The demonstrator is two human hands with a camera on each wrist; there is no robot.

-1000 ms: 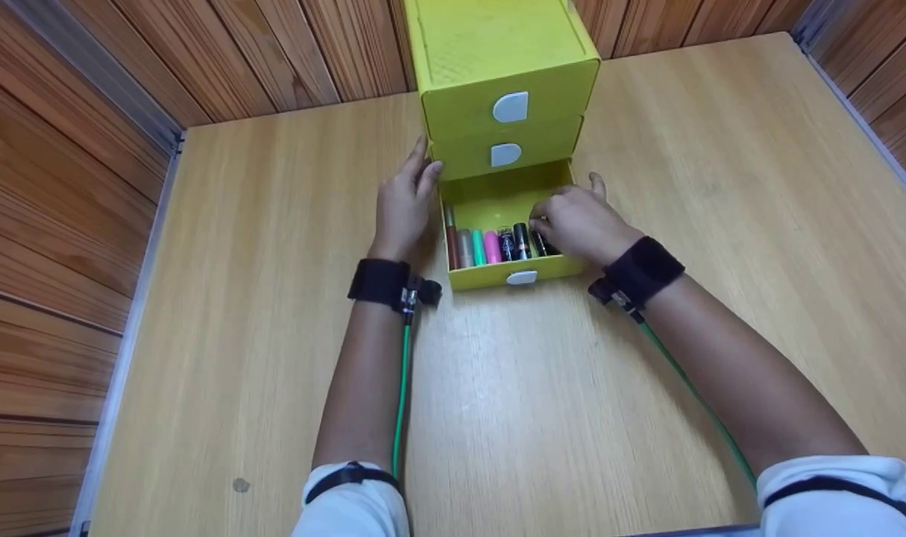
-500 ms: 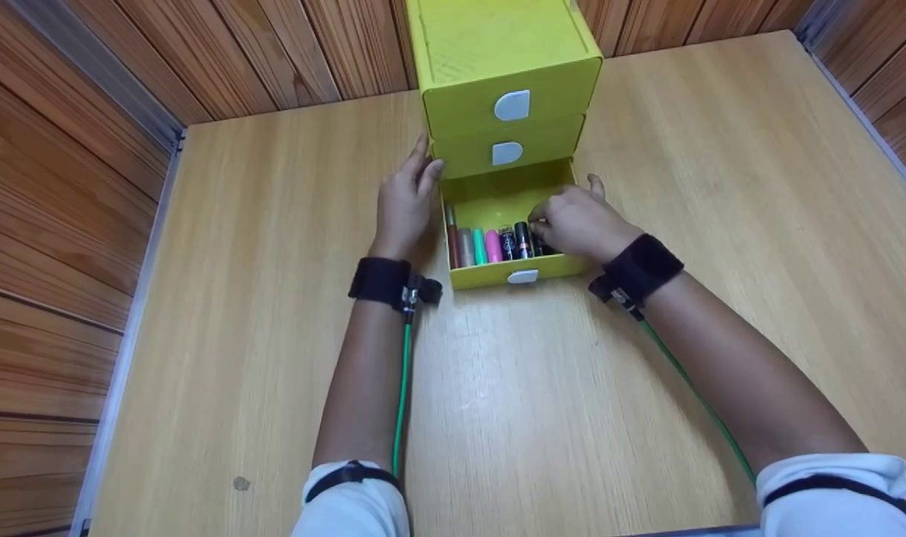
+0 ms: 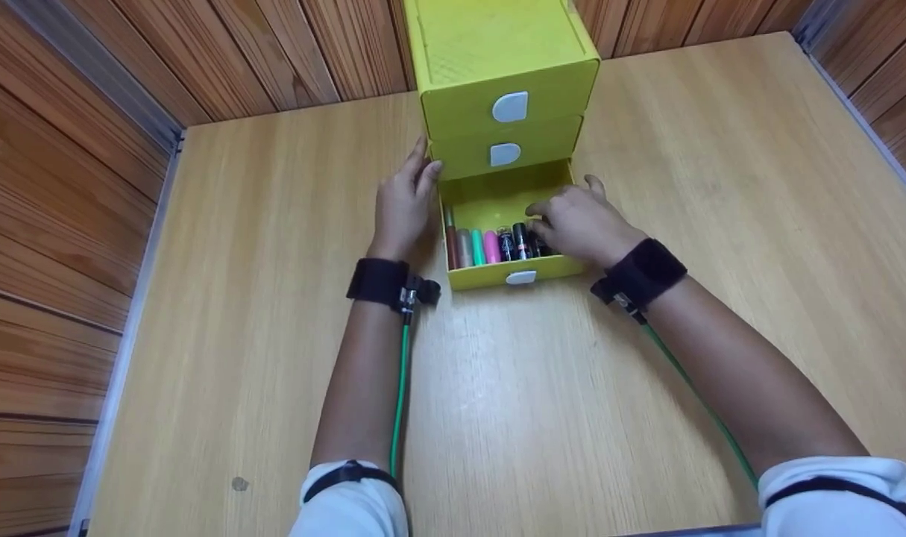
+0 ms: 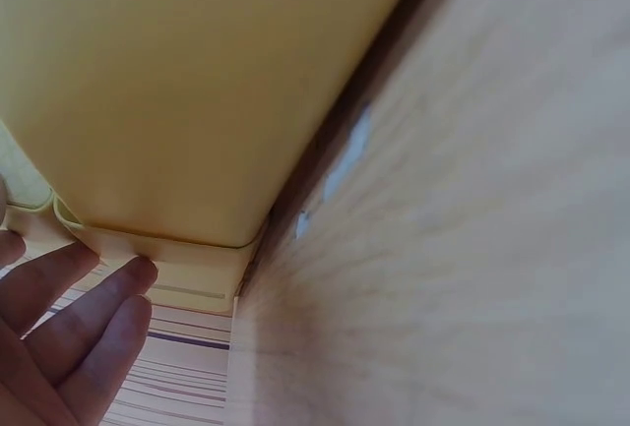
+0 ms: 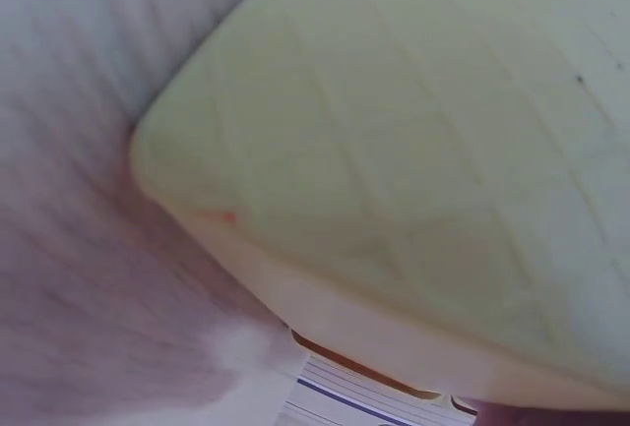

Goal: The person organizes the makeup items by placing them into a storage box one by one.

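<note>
A yellow drawer cabinet (image 3: 509, 119) stands at the back of the table, its lowest drawer (image 3: 490, 280) pulled out. Along the drawer's front wall lipsticks and similar small tubes stand in a row: a brown tube (image 3: 453, 246), a grey one (image 3: 464, 248), a green one (image 3: 478, 247), a pink one (image 3: 492, 247) and several black ones (image 3: 520, 240). My left hand (image 3: 403, 209) rests against the cabinet's left side, fingers extended; its fingertips (image 4: 143, 271) touch the yellow wall. Over the drawer's right end is my right hand (image 3: 583, 224), index finger and thumb apart beside the rightmost black tubes, partly hiding them.
The drawer's yellow floor (image 3: 497, 198) shows behind the tubes. Wood-plank walls (image 3: 274, 60) close off the table's back and sides. A small grey round spot (image 3: 240, 484) marks the wooden tabletop (image 3: 512, 418) at the front left. Green cables (image 3: 402, 388) run along both forearms.
My right index finger has lifted away from the thumb over the black tubes. My left hand stays against the cabinet, and the drawer has not moved.
</note>
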